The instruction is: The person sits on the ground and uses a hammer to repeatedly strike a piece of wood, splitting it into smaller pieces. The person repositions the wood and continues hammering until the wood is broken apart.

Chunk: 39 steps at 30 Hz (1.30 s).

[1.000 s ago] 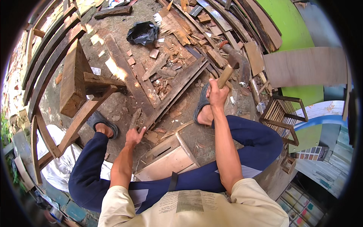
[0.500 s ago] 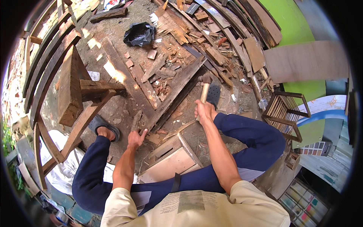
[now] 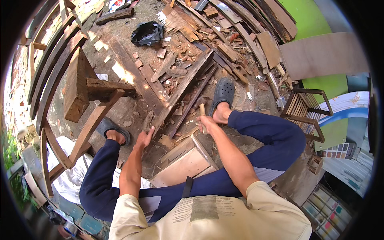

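Note:
My left hand (image 3: pixel 145 138) is closed on the near end of a long dark plank (image 3: pixel 185 89), thumb on its edge. The plank slants away to the far right. Beside it on the ground lies a thinner dark wooden strip (image 3: pixel 195 101). My right hand (image 3: pixel 206 124) grips a hammer (image 3: pixel 203 110) by its pale wooden handle. The hammer's dark head is right of the strip, near my right clog, and is seen partly end-on. In front of my lap stands a pale wooden box (image 3: pixel 182 166), apart from both hands.
Wood scraps (image 3: pixel 176 76) litter the ground ahead, with a black plastic bag (image 3: pixel 147 33) beyond. A wooden frame (image 3: pixel 94 120) stands at left. To the right are a slatted wooden rack (image 3: pixel 306 108) and leaning boards (image 3: pixel 324 56). My feet in dark clogs (image 3: pixel 223 92) flank the plank.
The hammer has come down and toward me, slightly left. The plank has shifted and tilted, and a gap now shows between it and the thin strip. My left hand stays at its near end.

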Motion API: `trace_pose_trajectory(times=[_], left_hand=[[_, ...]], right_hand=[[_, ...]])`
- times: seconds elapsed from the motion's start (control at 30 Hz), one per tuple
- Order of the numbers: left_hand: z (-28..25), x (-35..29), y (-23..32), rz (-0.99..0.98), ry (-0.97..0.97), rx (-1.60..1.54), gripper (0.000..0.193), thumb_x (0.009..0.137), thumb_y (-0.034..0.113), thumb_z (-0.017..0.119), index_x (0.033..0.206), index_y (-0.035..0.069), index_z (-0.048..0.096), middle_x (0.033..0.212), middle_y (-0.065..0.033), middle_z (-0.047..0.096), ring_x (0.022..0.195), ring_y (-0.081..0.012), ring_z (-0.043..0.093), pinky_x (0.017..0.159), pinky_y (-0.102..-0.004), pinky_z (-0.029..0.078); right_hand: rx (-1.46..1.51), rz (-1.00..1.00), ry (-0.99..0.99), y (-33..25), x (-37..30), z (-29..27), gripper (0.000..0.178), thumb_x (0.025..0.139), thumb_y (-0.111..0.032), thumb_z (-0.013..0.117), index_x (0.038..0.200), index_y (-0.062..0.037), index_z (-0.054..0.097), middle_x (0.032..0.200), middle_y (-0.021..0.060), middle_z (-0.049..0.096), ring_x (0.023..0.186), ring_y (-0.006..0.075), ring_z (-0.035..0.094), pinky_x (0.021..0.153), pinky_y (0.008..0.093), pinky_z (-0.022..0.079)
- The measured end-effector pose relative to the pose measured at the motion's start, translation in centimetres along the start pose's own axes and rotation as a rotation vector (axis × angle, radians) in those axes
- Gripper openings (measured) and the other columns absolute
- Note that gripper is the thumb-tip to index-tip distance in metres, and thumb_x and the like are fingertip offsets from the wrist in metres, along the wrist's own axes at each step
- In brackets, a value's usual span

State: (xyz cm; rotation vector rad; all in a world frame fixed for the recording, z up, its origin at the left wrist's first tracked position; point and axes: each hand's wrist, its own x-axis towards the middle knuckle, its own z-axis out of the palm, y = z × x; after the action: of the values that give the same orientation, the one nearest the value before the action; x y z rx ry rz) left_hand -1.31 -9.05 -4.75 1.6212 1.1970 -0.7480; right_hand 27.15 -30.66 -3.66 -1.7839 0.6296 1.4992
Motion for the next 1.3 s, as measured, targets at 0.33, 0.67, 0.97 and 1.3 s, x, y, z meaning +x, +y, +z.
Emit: trace_pose_trajectory(times=[0.33, 0.67, 0.97, 1.3], left_hand=[[-1.3, 2.2, -0.6, -0.118, 0.228, 0.049, 0.104, 0.092, 0.079, 0.029, 0.115, -0.016, 0.065, 0.117, -0.0402, 0.062, 0.121, -0.0477, 0.058, 0.106, -0.049, 0.042], [1.2, -0.5, 3.3, 0.135, 0.656, -0.063, 0.06, 0.097, 0.051, 0.054, 0.131, 0.002, 0.061, 0.133, -0.0233, 0.061, 0.125, -0.0405, 0.056, 0.105, -0.0468, 0.043], [3.7, -1.7, 6.5, 0.499, 0.77, 0.386, 0.072, 0.092, 0.035, 0.067, 0.154, 0.01, 0.037, 0.158, -0.0195, 0.036, 0.144, -0.0386, 0.036, 0.117, -0.0488, 0.031], [-0.8, 1.7, 15.7, 0.615, 0.681, 0.398, 0.04, 0.091, 0.023, 0.067, 0.131, 0.016, 0.067, 0.119, -0.0079, 0.065, 0.11, -0.0282, 0.06, 0.091, -0.0426, 0.049]], right_hand=[[-0.303, -0.027, 0.033, -0.5, 0.0, -2.8, 0.038, 0.091, -0.024, 0.064, 0.112, 0.0057, 0.056, 0.081, 0.014, 0.061, 0.064, 0.029, 0.062, 0.056, 0.0439, 0.053], [-1.461, -0.669, 0.489, -4.7, -3.5, 1.3, 0.043, 0.091, -0.024, 0.063, 0.127, -0.0018, 0.057, 0.13, 0.0196, 0.061, 0.123, 0.0338, 0.057, 0.096, 0.0513, 0.047], [-1.917, -0.778, 0.224, -5.3, 2.4, 5.2, 0.04, 0.094, -0.021, 0.058, 0.134, -0.0133, 0.056, 0.133, 0.0138, 0.056, 0.126, 0.0318, 0.053, 0.101, 0.0504, 0.038], [-1.989, -1.131, 0.125, -2.2, 7.3, 6.7, 0.025, 0.096, -0.02, 0.053, 0.118, -0.0151, 0.065, 0.121, 0.0091, 0.061, 0.111, 0.0285, 0.061, 0.085, 0.0438, 0.052]])
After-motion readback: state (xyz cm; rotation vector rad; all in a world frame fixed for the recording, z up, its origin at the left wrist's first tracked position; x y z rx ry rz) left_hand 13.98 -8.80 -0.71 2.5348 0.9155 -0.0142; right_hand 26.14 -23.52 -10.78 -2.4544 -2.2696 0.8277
